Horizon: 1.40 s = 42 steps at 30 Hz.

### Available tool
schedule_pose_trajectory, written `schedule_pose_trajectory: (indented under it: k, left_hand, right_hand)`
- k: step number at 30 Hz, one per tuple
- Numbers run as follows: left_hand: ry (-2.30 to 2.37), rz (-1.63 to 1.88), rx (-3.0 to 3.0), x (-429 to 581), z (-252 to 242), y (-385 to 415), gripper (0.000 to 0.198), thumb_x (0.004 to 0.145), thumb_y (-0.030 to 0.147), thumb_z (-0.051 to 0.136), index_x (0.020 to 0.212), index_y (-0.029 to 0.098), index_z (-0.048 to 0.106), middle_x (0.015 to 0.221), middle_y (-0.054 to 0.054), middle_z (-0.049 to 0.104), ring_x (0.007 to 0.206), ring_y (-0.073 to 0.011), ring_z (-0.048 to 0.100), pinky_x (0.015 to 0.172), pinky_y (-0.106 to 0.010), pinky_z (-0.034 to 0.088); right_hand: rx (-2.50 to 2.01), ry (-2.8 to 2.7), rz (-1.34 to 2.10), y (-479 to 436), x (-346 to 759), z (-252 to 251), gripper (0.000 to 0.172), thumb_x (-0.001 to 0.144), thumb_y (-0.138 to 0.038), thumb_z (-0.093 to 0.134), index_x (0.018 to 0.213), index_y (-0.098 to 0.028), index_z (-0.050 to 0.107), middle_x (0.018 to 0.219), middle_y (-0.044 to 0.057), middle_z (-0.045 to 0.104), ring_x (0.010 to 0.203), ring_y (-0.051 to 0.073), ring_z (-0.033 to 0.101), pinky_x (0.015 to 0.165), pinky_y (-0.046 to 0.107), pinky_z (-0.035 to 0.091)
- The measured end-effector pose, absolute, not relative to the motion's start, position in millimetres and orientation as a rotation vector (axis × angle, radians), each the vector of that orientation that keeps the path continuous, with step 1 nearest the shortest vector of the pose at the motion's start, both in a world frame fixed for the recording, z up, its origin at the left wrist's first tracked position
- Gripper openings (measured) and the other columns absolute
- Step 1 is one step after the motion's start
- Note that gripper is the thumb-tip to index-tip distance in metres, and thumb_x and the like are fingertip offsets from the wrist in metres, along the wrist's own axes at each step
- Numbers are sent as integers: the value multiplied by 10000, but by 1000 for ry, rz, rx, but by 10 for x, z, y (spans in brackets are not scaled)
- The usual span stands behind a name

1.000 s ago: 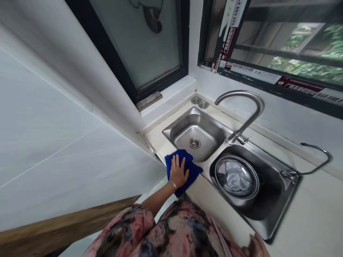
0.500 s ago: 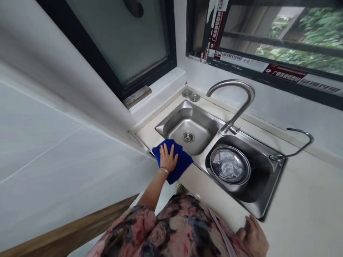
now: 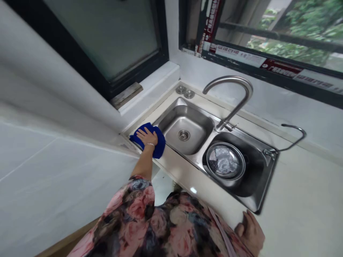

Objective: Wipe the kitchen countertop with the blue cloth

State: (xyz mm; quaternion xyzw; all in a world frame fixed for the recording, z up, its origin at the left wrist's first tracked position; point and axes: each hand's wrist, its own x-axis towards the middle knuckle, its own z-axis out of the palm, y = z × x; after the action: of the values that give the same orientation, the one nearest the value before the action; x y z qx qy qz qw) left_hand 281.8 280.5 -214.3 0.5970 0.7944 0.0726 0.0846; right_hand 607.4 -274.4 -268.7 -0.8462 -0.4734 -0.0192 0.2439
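My left hand (image 3: pixel 147 137) lies flat on a blue cloth (image 3: pixel 160 145), fingers spread, pressing it against the counter at the left corner beside the sink. The cloth is bunched around the hand and reaches close to the rim of the left basin (image 3: pixel 171 125). At the lower right, my right hand (image 3: pixel 251 232) rests at the front edge of the pale counter (image 3: pixel 297 200). It holds nothing, its thumb apart from the loosely bent fingers. In the right basin (image 3: pixel 253 171) sits a round metal pot (image 3: pixel 232 182) with a perforated strainer and something clear and shiny inside.
A curved steel faucet (image 3: pixel 241 80) rises behind the basins, and a thin bent spout (image 3: pixel 300 135) stands at the right. Two round drain strainers (image 3: pixel 184 91) lie in the back corner. A wall (image 3: pixel 66 150) closes off the left side.
My left hand has slid the blue cloth leftward and away from me along the counter, into the corner. The right hand stays at the counter edge. The view has shifted slightly.
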Motion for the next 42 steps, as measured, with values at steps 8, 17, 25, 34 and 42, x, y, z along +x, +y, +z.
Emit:
schedule_pose_trajectory:
  k: [8,17,25,34,42]
  left_hand:
    - [2392,142,1789,2685,-2215,3097,786,1020,406,473,1682,32,275,1749,-345,148,1645,-493,106,1294,-714,142]
    - [2168,105,2112,2849,-2231,2092,748,1070,446,371,1687,35,272,1758,-315,173,1654,-465,104,1313,-675,186]
    - [1740,38,2469,3201,-2252,1038,730,1051,433,410,1661,37,346,1773,-264,184,1662,-444,76,1323,-670,204]
    - [1208,-102,2711,3753,-2192,333,745,1024,429,478,1657,60,346,1777,-266,171,1661,-457,20,1308,-700,212]
    - [797,-139,2789,4169,-2122,138,715,997,453,525,1603,84,438,1607,-253,485,1591,-444,313,1306,-691,235]
  right_hand:
    - [-2290,-1341,-225,-2604,5986,-2521,441,877,-181,527,1298,-138,653,1320,207,699,1200,354,706,1003,532,606]
    - [-2334,-1319,-201,-2606,5948,-2471,425,887,-154,538,1301,-138,634,1350,196,690,1240,338,682,1039,511,569]
    - [-2345,-1274,-185,-2566,5877,-2431,457,888,-146,554,1339,-160,622,1388,176,674,1262,336,650,1066,516,515]
    - [-2338,-1224,-208,-2499,5832,-2389,508,891,-116,561,1390,-194,603,1389,146,677,1261,312,618,1080,472,462]
    - [-2286,-1238,-225,-2476,5843,-2412,470,886,-84,569,1341,-195,613,1370,134,703,1278,285,636,1109,446,449]
